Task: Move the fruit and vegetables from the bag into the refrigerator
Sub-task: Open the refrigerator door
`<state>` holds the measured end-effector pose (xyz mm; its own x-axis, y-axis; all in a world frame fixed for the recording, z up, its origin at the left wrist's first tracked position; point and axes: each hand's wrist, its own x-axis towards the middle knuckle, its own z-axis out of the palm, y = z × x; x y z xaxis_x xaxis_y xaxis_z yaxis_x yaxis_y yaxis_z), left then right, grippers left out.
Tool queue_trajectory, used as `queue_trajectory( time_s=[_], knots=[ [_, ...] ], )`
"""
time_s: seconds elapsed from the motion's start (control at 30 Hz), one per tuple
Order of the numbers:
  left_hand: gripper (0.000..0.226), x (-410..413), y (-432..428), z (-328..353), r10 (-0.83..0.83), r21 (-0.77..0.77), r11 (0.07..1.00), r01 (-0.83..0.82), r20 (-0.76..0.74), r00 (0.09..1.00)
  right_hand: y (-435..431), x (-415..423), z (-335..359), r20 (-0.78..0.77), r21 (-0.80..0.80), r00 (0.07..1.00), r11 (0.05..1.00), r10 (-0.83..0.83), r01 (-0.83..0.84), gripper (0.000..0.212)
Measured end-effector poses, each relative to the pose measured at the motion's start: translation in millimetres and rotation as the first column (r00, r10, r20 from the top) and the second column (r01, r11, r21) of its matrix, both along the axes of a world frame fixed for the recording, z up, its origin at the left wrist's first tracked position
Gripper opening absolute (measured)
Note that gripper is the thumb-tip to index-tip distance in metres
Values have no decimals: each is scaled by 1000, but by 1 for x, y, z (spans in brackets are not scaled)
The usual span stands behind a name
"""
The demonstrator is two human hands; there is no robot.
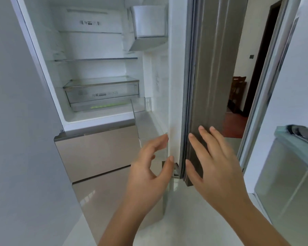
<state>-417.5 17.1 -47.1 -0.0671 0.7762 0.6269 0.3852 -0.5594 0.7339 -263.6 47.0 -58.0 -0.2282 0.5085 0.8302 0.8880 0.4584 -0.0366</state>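
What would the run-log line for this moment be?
phase: fridge open | left hand: empty, at refrigerator door edge | right hand: empty, flat on door | crisper drawer: closed | bag: unseen

glass shelves (96, 59) — bare | crisper drawer (101, 93) — green item under it, blurred

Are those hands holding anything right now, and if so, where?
Nothing is gripped. Both hands are open: the left hand curls beside the refrigerator door's inner edge, and the right hand lies flat against its outer face.
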Motion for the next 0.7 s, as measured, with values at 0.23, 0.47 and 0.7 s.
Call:
queue_trajectory(
  time_s=[0.23, 0.47, 0.7],
  knots=[
    [46, 12, 10, -4, 161, 109, 985, -132, -327, 931, 17, 38, -3, -2, -28, 994, 994, -107, 107, 51],
    [44, 31, 29, -5, 331, 304, 933, -191, -519, 788, 43, 77, -7, 14, -88, 982, 978, -191, 191, 54],
    [44, 44, 46, -6, 376, 347, 918, -193, -605, 702, 69, 106, -4, -35, -144, 967, 959, -251, 243, 58]
  ],
)
